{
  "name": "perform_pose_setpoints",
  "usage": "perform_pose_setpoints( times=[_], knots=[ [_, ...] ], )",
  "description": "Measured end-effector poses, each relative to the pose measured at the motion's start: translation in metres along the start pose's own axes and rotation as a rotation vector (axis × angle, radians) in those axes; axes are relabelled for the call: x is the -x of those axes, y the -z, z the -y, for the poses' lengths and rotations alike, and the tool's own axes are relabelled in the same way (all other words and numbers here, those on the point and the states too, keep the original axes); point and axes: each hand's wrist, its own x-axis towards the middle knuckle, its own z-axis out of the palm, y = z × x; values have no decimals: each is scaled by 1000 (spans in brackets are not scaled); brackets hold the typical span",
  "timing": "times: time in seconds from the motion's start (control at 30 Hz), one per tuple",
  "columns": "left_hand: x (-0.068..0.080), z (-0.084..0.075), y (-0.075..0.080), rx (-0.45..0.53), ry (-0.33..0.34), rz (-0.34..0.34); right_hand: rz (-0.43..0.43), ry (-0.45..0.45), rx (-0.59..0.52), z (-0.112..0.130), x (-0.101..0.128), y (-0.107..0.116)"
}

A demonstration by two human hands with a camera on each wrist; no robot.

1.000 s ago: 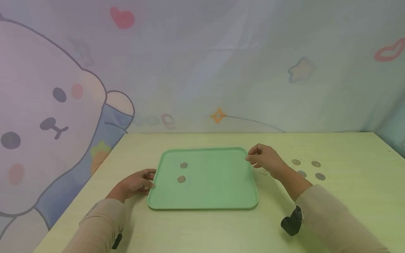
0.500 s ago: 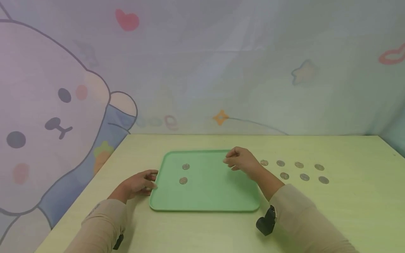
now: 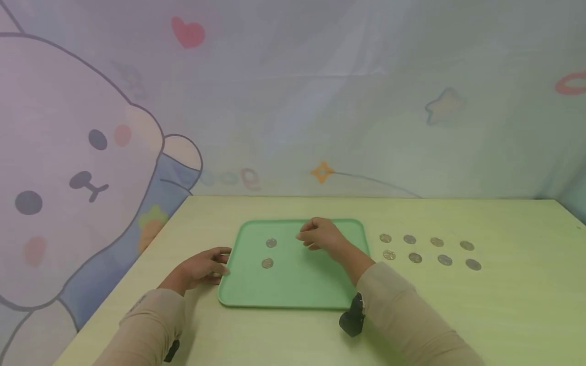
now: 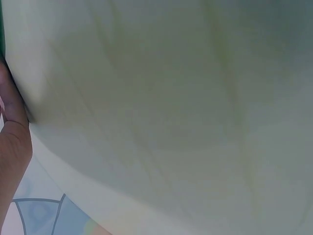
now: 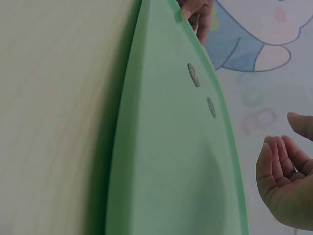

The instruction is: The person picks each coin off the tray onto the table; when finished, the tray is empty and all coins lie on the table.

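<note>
A green tray [image 3: 293,290] lies on the table with two silver coins, the farther coin [image 3: 271,243] and the nearer coin [image 3: 267,263], on its left half. My left hand [image 3: 201,267] holds the tray's left edge, thumb at the rim. In the left wrist view only part of that left hand [image 4: 14,132] shows. My right hand [image 3: 322,235] is above the tray, right of the coins. In the right wrist view the right hand [image 5: 288,181] has bent fingers with its thumb apart from them, and I see no coin pinched between them.
Several silver coins lie on the table right of the tray in two rows, the far row ending at one coin [image 3: 467,245] and the near row at another coin [image 3: 473,264]. A printed cloth [image 3: 293,101] hangs behind the table's back edge.
My right hand has moved left from the tray's right edge to above its middle, uncovering coins on the table. The left hand stays at the tray's edge, and both tray coins lie where they were.
</note>
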Motion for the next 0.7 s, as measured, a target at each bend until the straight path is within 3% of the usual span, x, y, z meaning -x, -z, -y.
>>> perform_pose_setpoints(
  times=[0.23, 0.43, 0.7],
  knots=[
    [2, 1, 1, 8, -8, 6, 24, -20, 15, -1, -19, -19],
    [4, 0, 3, 11, -3, -6, 52, -19, 102, 1, -32, -33],
    [7, 1, 2, 17, 1, -10, 124, 57, 234, 4, -41, -47]
  ],
)
